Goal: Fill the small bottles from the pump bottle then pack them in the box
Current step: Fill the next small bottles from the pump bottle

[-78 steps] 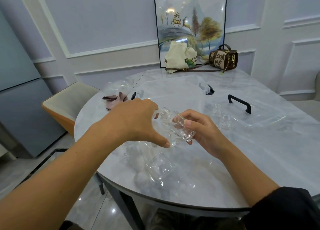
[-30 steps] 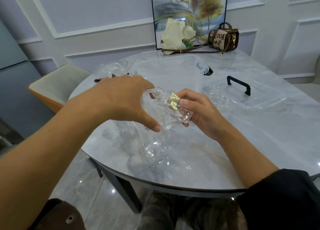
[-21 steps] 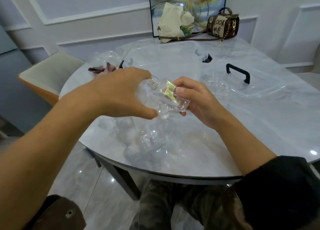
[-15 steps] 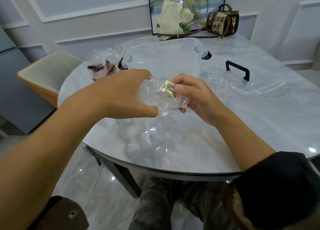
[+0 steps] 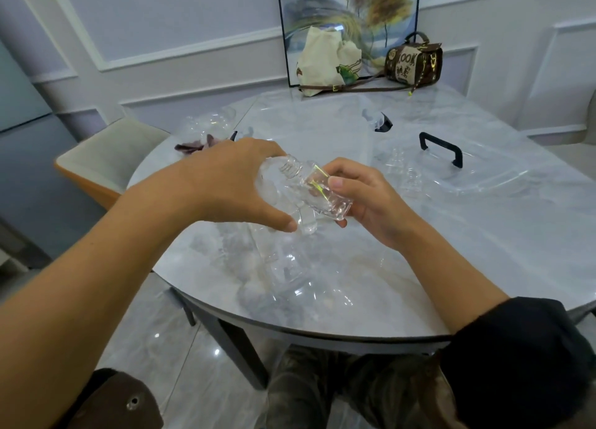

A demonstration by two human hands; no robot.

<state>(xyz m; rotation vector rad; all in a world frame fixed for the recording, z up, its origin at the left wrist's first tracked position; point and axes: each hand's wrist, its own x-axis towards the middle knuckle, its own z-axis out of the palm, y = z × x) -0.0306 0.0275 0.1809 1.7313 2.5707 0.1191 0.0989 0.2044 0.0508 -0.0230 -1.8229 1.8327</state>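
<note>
A clear pump bottle stands on the marble table near its front edge. My left hand is clasped over its pump head, thumb beside the clear nozzle. My right hand holds a small clear bottle tilted, its uncapped threaded neck pointing up-left towards my left hand and above the nozzle. Two more small clear bottles stand behind my right hand. A clear box sits at mid-table. Its lid, with a black handle, lies to the right.
A cream cloth bag, a brown handbag and a framed picture stand at the table's far edge. Clear wrapping and dark scraps lie at the left. A cushioned chair stands left of the table.
Both hands keep the same hold on the pump head and the small bottle. The view has swung down and back up. The small bottle stays tilted by the nozzle.
</note>
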